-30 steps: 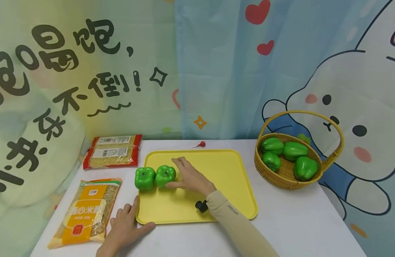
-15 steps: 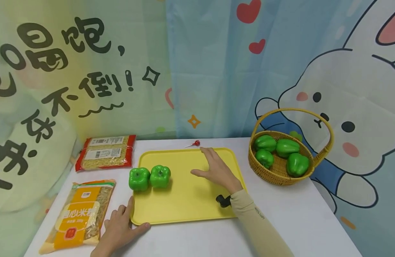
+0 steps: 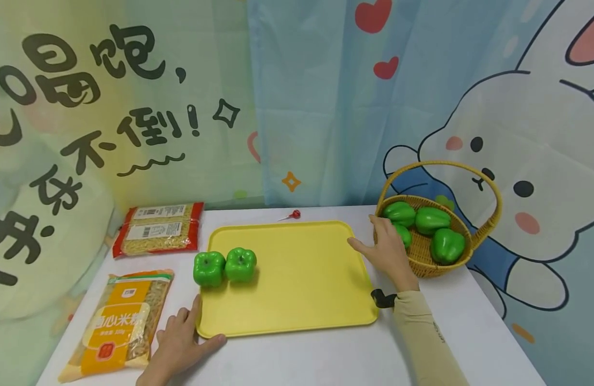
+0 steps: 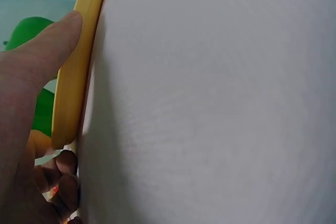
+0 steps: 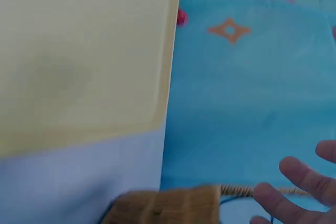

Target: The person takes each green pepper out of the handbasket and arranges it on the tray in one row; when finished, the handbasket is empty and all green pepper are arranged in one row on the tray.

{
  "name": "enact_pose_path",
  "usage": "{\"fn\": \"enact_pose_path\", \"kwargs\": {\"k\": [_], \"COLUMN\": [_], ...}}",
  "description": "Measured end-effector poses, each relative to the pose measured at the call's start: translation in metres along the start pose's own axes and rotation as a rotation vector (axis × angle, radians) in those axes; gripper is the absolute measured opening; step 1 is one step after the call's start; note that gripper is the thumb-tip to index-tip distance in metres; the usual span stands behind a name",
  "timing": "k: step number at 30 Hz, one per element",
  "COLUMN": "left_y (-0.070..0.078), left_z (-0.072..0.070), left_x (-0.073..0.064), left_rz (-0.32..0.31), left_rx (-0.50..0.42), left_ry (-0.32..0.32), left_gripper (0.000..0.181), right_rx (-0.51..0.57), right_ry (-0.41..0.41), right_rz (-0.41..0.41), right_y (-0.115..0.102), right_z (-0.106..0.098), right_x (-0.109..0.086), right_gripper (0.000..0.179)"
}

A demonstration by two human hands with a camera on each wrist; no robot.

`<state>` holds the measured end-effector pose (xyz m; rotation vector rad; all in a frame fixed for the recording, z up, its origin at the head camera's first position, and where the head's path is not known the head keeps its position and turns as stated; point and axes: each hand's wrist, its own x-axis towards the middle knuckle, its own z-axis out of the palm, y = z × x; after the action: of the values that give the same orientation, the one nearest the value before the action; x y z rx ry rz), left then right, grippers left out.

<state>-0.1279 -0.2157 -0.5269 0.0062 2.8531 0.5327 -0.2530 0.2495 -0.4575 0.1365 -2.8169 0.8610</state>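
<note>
Fabric backdrop (image 3: 302, 107), softly creased, hangs behind a white tabletop (image 3: 287, 362): yellow-green at left, pale blue toward right. Dark lettering (image 3: 155, 128) on left; red hearts (image 3: 374, 16) high up; large cartoon rabbit (image 3: 495, 123) far right (pink-cheeked, blue-clad). Light soft, fairly even.

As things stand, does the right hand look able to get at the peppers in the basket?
Likely yes. The right hand appears empty and is at the left side of the open-topped basket; the handle arches high above the peppers, seemingly leaving room to reach in.
</note>
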Motion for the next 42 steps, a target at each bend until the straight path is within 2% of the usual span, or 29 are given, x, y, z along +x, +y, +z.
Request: {"fn": "enact_pose_path", "kwargs": {"k": [8, 17, 30, 42], "left_y": [-0.001, -0.001, -0.001, 0.0], "left_z": [0.002, 0.002, 0.002, 0.002], "left_x": [0.0, 0.001, 0.003, 0.002], "left_rz": [-0.016, -0.02, -0.033, -0.029], "left_rx": [0.0, 0.002, 0.001, -0.002], "left_ry": [-0.007, 0.001, -0.02, 0.009], "left_gripper": [0.123, 0.124, 0.123, 0.123], "right_rx": [-0.015, -0.085, -0.077, -0.054], "right_ry": [0.019, -0.008, -0.199, -0.284], "right_rz": [0.141, 0.179, 0.207, 0.231], "right_y": [0.039, 0.072, 0.088, 0.092], "right_z": [-0.014, -0.025, -0.027, -0.03], "right_x": [-0.001, 0.002, 0.016, 0.027], "right_gripper": [0.098, 0.093, 0.091, 0.093]}}
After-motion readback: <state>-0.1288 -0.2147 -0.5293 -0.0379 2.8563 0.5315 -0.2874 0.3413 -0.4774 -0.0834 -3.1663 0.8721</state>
